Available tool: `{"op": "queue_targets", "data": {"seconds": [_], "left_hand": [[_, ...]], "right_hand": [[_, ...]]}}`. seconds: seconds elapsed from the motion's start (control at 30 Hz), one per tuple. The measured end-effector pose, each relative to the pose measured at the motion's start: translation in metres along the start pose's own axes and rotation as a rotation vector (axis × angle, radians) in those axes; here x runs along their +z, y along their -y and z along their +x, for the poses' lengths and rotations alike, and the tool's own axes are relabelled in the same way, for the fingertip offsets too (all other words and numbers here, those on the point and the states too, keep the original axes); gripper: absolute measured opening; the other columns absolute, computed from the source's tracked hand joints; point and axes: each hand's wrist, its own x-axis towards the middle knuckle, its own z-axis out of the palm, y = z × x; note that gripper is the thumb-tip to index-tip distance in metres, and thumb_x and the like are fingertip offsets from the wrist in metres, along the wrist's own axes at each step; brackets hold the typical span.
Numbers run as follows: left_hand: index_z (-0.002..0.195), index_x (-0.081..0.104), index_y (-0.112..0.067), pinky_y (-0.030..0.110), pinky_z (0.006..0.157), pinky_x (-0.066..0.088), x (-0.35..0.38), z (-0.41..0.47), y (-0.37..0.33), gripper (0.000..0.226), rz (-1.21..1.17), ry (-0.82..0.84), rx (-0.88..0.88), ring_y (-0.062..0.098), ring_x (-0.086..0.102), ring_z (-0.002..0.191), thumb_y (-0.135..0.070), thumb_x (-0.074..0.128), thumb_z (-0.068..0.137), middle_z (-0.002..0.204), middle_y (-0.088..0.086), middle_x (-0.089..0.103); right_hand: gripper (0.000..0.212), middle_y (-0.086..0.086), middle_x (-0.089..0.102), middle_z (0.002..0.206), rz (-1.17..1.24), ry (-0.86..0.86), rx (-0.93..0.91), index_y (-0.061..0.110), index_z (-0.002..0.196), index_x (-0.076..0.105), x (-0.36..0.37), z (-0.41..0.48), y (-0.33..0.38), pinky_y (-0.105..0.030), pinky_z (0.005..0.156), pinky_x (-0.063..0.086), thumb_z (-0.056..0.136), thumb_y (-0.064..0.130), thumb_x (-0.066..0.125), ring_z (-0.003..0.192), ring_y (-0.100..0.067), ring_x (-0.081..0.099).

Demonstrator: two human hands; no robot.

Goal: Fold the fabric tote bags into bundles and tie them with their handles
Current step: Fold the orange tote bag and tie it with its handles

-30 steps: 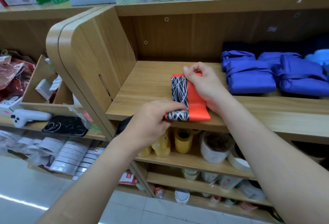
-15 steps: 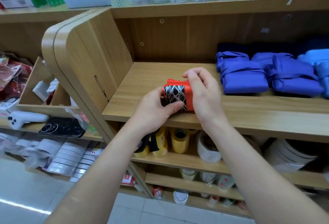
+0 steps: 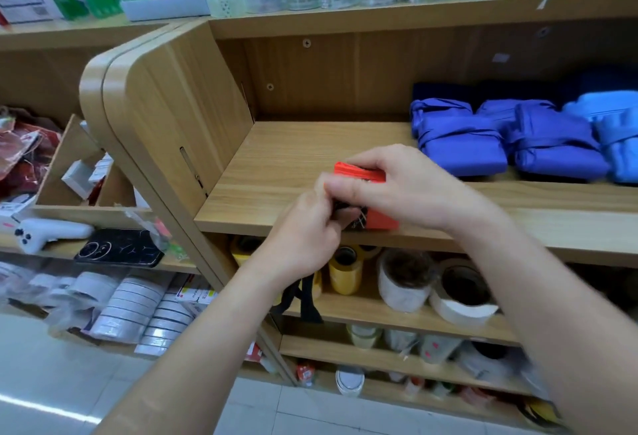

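The bundle (image 3: 360, 171), an orange tote folded small with a black-and-white patterned face, sits at the front edge of the shelf (image 3: 293, 165), about midway along its visible width. The right hand (image 3: 407, 186) lies over the top of it from the shelf's right side. Its fingers curl down across the far and left edges, so its grip pinches the bundle from above. Only an orange strip toward the shelf's back and an orange corner at the shelf's lip show past the hand. The left hand (image 3: 307, 237) comes up from in front of the shelf, its grip curled tight on the bundle's near left end, where the patterned fabric peeks out between the fingers. The black handles (image 3: 305, 300) hang loose from under that hand and dangle below the shelf's lip; whether the fingers also hold them cannot be told. Both hands are slightly blurred. Farther right on the shelf, well apart from the bundle, tied blue bundles (image 3: 462, 149) lie side by side. A pale-blue bundle (image 3: 618, 148) lies at the shelf's right end, and dark fabric (image 3: 445, 91) lies behind them at the shelf's back. Beneath the shelf stand yellow tape (image 3: 345, 270) and white tape (image 3: 404, 281). Left of the shelf and lower down, a black phone (image 3: 121, 251) lies flat.
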Motion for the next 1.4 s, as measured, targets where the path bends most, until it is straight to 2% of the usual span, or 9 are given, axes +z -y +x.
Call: {"op": "queue_targets", "data": {"seconds": [0.17, 0.27, 0.43, 0.63, 0.87, 0.97, 1.13, 1.27, 1.4], "left_hand": [[0.130, 0.045, -0.024, 0.039, 0.089, 0.051, 0.000, 0.001, -0.005, 0.041, -0.015, 0.055, -0.013, 0.013, 0.059, 0.101, -0.017, 0.060, 0.093, 0.110, -0.002, 0.062], [0.122, 0.055, -0.035, 0.019, 0.080, 0.049, -0.020, -0.003, -0.005, 0.040, -0.082, 0.111, -0.086, -0.001, 0.060, 0.097, -0.020, 0.069, 0.088, 0.110, -0.011, 0.062], [0.099, 0.073, -0.022, 0.027, 0.061, 0.056, -0.062, -0.014, 0.008, 0.022, -0.436, 0.145, -0.205, 0.019, 0.069, 0.069, -0.007, 0.070, 0.083, 0.086, 0.004, 0.074], [0.083, 0.074, -0.021, 0.013, 0.034, 0.019, -0.080, -0.020, 0.036, 0.017, -0.821, -0.074, -0.332, 0.003, 0.027, 0.035, -0.027, 0.072, 0.068, 0.070, 0.002, 0.056], [0.113, 0.065, -0.034, 0.033, 0.097, 0.047, -0.078, -0.031, 0.016, 0.034, 0.058, -0.343, 0.054, 0.007, 0.054, 0.111, -0.048, 0.066, 0.081, 0.118, -0.008, 0.058], [0.119, 0.065, -0.021, 0.027, 0.098, 0.042, -0.060, -0.041, -0.007, 0.047, 0.390, -0.283, 0.509, 0.014, 0.050, 0.112, -0.050, 0.065, 0.083, 0.117, -0.001, 0.059], [0.127, 0.055, -0.020, 0.029, 0.073, 0.051, -0.026, -0.025, 0.015, 0.067, 0.918, -0.010, 0.418, 0.019, 0.060, 0.101, -0.050, 0.074, 0.071, 0.114, 0.001, 0.063], [0.093, 0.069, -0.026, 0.027, 0.055, 0.045, -0.053, -0.020, 0.023, 0.013, 0.680, 0.081, 0.332, 0.014, 0.063, 0.072, -0.033, 0.069, 0.082, 0.078, -0.012, 0.063], [0.083, 0.071, -0.003, 0.034, 0.062, 0.052, -0.081, -0.025, 0.006, 0.021, -0.154, 0.505, 0.156, 0.017, 0.065, 0.065, -0.024, 0.072, 0.082, 0.070, 0.006, 0.070]], "right_hand": [[0.034, 0.014, 0.050, 0.073, -0.567, 0.070, -0.126, 0.030, 0.080, 0.050, -0.012, -0.001, 0.003, -0.033, 0.067, 0.042, 0.082, 0.062, 0.061, 0.081, -0.011, 0.048], [0.031, 0.015, 0.044, 0.068, -0.582, -0.031, -0.203, 0.028, 0.084, 0.049, -0.012, -0.009, -0.007, -0.035, 0.061, 0.038, 0.086, 0.058, 0.060, 0.074, -0.015, 0.047], [0.043, 0.008, 0.054, 0.071, -0.678, -0.109, -0.243, 0.020, 0.087, 0.048, -0.018, -0.023, -0.017, -0.035, 0.057, 0.040, 0.086, 0.063, 0.050, 0.064, -0.018, 0.049], [0.050, 0.006, 0.054, 0.063, -0.581, -0.225, -0.329, 0.015, 0.082, 0.053, -0.018, -0.038, -0.030, -0.032, 0.046, 0.040, 0.082, 0.065, 0.047, 0.051, -0.018, 0.050], [0.052, 0.004, 0.063, 0.073, -0.395, -0.199, -0.185, 0.016, 0.097, 0.061, -0.028, -0.039, -0.035, -0.039, 0.058, 0.051, 0.076, 0.063, 0.055, 0.065, -0.014, 0.059], [0.053, 0.002, 0.067, 0.077, -0.350, -0.179, -0.167, 0.017, 0.097, 0.062, -0.033, -0.035, -0.038, -0.043, 0.062, 0.053, 0.075, 0.064, 0.057, 0.069, -0.018, 0.063], [0.042, 0.002, 0.065, 0.073, -0.250, -0.113, -0.146, 0.016, 0.085, 0.060, -0.040, -0.034, -0.039, -0.046, 0.063, 0.052, 0.074, 0.057, 0.065, 0.069, -0.017, 0.063], [0.036, -0.001, 0.063, 0.073, -0.143, -0.089, -0.085, 0.012, 0.080, 0.059, -0.047, -0.034, -0.048, -0.042, 0.064, 0.051, 0.075, 0.045, 0.075, 0.068, -0.017, 0.062], [0.030, -0.002, 0.068, 0.078, 0.063, -0.044, -0.029, 0.018, 0.080, 0.062, -0.047, -0.031, -0.053, -0.034, 0.065, 0.056, 0.072, 0.044, 0.075, 0.072, -0.014, 0.068]]}}
